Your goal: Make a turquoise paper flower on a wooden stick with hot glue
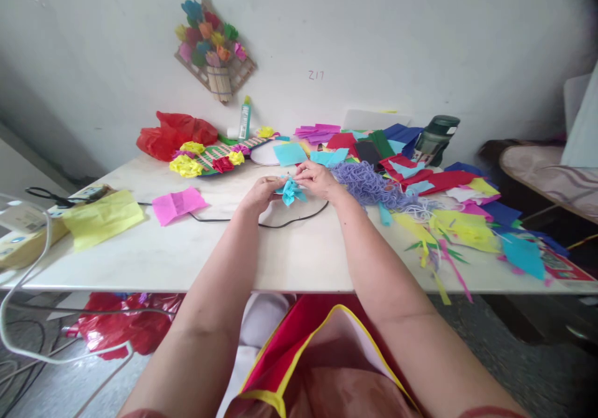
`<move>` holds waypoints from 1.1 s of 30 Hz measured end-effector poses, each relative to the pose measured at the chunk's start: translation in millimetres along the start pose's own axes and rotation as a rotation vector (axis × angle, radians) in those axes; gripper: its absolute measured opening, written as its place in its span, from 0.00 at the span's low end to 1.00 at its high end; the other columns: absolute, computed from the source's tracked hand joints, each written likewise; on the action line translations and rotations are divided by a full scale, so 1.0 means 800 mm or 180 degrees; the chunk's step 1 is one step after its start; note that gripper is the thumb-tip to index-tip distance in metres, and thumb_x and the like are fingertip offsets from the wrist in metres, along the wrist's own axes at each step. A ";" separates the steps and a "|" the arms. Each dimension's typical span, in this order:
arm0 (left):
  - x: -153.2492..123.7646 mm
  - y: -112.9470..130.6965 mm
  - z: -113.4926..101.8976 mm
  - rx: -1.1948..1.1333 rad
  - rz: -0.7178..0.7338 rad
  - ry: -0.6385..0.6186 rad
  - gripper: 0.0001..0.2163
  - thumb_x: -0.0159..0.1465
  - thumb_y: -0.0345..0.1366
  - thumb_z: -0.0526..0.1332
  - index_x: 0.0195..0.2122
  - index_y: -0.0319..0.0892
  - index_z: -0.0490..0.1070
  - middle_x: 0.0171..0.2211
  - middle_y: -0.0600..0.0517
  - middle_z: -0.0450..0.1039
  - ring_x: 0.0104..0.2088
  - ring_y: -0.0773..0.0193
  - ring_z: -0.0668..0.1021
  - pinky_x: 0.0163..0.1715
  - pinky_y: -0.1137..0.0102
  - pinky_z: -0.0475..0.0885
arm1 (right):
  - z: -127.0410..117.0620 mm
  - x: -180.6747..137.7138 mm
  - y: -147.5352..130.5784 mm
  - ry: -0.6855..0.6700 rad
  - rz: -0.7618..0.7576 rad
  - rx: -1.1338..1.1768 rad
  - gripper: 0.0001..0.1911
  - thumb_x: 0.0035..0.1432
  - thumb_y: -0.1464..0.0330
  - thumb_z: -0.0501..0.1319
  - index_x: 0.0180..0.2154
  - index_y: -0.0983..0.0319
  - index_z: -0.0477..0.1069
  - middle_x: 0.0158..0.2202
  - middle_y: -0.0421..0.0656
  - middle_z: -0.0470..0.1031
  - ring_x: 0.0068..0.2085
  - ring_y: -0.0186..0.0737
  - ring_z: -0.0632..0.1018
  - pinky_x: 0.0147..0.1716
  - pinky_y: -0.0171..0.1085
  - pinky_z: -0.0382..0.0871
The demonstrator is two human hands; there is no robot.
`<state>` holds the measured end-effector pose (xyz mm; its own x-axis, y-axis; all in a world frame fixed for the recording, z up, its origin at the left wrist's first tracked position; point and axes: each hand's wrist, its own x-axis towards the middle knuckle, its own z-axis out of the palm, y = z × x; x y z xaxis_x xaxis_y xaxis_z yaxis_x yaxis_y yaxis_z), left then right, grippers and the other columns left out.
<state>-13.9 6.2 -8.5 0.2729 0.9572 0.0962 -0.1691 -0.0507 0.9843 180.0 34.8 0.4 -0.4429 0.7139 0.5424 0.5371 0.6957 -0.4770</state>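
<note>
Pinching the crumpled blue paper [292,192] at its left edge with the left fingers [271,182], closed on it, seemingly to steady it. Nipping at its upper right with the right fingers [305,166], drawn almost together, probably to control the small folds from the opposite side. Holding it over the middle of the desk [301,250], perhaps for access from both sides. Having the purple yarn [362,184] heaped just right of the blue paper, perhaps for easy reach. Spreading a pink sheet [180,204] well left of the blue paper and a yellow sheet [105,218] farther left, apparently separating single pieces. Resting the decorated board [215,156] behind and left of the blue paper, presumably avoiding crushing its crumpled flowers [187,166].
</note>
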 end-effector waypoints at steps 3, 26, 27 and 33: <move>0.000 0.000 0.000 -0.0019 -0.0023 0.0054 0.17 0.43 0.45 0.74 0.25 0.37 0.75 0.24 0.52 0.72 0.25 0.66 0.73 0.27 0.71 0.70 | -0.002 0.000 -0.005 0.0025 0.0023 -0.0075 0.06 0.56 0.69 0.65 0.34 0.57 0.82 0.42 0.42 0.76 0.41 0.37 0.77 0.41 0.36 0.69; 0.002 0.001 -0.007 -0.0141 0.0274 0.0067 0.16 0.43 0.44 0.75 0.24 0.38 0.75 0.23 0.52 0.72 0.26 0.67 0.72 0.30 0.71 0.69 | -0.011 -0.006 -0.023 0.0232 0.0189 -0.0873 0.11 0.58 0.62 0.66 0.42 0.55 0.82 0.43 0.43 0.79 0.39 0.38 0.77 0.35 0.34 0.66; 0.002 0.001 -0.008 -0.0138 0.0282 0.0060 0.16 0.42 0.44 0.75 0.24 0.38 0.75 0.23 0.52 0.72 0.26 0.67 0.72 0.30 0.71 0.69 | -0.012 -0.007 -0.026 0.0173 0.0216 -0.0925 0.11 0.59 0.62 0.65 0.43 0.54 0.82 0.43 0.43 0.80 0.40 0.38 0.78 0.36 0.34 0.67; 0.003 0.000 -0.009 -0.0108 0.0271 -0.0010 0.15 0.42 0.42 0.74 0.26 0.38 0.76 0.24 0.52 0.74 0.27 0.66 0.74 0.33 0.70 0.70 | -0.019 -0.011 -0.042 -0.0241 0.0548 -0.0996 0.15 0.63 0.62 0.62 0.49 0.51 0.79 0.47 0.41 0.83 0.47 0.39 0.81 0.43 0.34 0.69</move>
<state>-20.0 11.0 -9.6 0.2591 0.9489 0.1799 -0.2239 -0.1222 0.9669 176.7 4.1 22.1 -0.3725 0.8304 0.4143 0.7969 0.5150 -0.3158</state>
